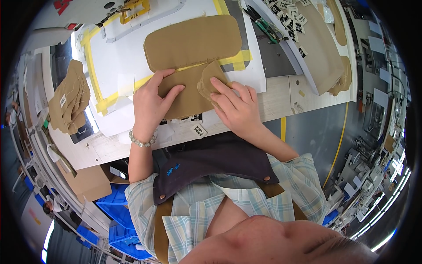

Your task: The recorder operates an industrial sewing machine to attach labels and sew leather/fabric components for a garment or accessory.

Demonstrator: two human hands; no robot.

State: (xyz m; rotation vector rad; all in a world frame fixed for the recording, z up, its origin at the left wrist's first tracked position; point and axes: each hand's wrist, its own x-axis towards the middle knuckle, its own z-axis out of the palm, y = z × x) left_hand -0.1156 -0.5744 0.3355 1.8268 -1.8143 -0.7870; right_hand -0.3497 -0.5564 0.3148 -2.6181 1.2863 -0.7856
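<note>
My left hand [154, 99] holds the left part of a tan fabric panel [189, 99], thumb and index finger on it. My right hand [233, 103] grips a smaller stack of tan pieces [207, 75] with rounded corners at the panel's right end, fingertips on its top. Just above lies another rounded tan panel [191, 39] with a frayed lower edge, on a white board [116, 66] bordered with yellow tape. Small printed labels [200, 131] lie below the lower panel, partly under it.
A pile of tan pieces [70, 101] lies left. At the upper right are tools [266, 26] and a tray [321, 53] with labels. A yellow tool [134, 11] sits at the top. Blue bins [112, 198] stand below the table [277, 99]; other people [50, 204] are far left.
</note>
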